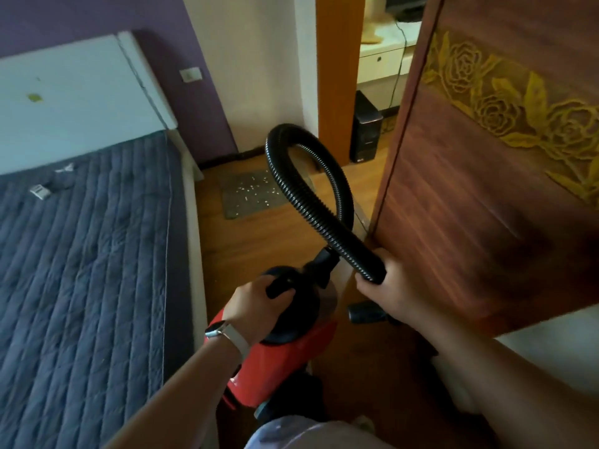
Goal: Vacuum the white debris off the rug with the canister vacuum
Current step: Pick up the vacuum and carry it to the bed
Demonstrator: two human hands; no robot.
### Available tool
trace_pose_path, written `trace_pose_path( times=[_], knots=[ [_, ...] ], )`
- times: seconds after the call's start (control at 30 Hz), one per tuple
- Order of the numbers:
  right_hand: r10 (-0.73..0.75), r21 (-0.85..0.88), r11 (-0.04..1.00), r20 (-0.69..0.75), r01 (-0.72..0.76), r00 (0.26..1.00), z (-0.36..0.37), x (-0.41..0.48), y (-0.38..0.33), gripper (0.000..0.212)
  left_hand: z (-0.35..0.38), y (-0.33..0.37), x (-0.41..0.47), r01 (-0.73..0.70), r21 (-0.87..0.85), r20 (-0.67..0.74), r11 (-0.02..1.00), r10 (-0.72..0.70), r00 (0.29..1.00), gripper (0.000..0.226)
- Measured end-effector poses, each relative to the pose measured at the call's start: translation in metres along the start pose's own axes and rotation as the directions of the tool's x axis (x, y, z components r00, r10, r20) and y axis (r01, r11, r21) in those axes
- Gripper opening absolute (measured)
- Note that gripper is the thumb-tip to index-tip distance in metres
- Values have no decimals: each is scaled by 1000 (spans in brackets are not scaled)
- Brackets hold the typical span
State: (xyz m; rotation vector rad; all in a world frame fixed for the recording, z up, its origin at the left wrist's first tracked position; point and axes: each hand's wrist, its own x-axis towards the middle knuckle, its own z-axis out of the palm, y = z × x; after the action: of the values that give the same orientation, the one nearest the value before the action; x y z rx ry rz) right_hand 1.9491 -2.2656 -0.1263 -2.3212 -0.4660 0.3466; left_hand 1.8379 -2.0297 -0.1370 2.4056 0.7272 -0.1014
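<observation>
- The big bed with the blue-grey quilted cover [81, 270] is filling everything left of the left fingers, its pale side edge walling that side off.
- The dark brown wooden door with carved gold roses [486, 189] is crowding right beside the right knuckles, so only a narrow lane of orange-brown wood floor [259, 244] is running ahead.
- The red canister vacuum with the black domed top [291, 358] is hanging just under the left fingers. I'm guessing it's being carried, but can't tell if it's touching the floor.
- The black ribbed plastic hose [311, 189] is looping up and forward, then curving back into the right fingers, probably to keep it from snagging the door edge.
- The small grey rectangular rug [249, 192] is lying well ahead of both sets of fingers, at the lane's far end near the wall.
- The left hand [256, 306] is clenching the black carry handle [280, 286] on the canister's top.
- The right hand [389, 286] is wrapping its fingers round the hose's free end, which is pointing back at the person, not the rug.
- The white debris flecks [256, 189] are sitting scattered over the rug, looking untouched.
</observation>
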Motion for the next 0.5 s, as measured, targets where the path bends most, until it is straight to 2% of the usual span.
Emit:
trace_pose_path(
  times=[0.17,0.33,0.5],
  knots=[
    [74,11,997,36,-74,997,12,73,-3,24,1,-8,77,54,-53,49,997,-52,997,22],
    [190,-10,982,-4,-190,982,23,153,-28,22,-13,-18,168,9,-48,124,999,-3,992,25],
    [144,-18,989,-21,-144,989,33,233,-65,19,-40,-30,247,-8,-63,132,998,16,991,20]
  ],
)
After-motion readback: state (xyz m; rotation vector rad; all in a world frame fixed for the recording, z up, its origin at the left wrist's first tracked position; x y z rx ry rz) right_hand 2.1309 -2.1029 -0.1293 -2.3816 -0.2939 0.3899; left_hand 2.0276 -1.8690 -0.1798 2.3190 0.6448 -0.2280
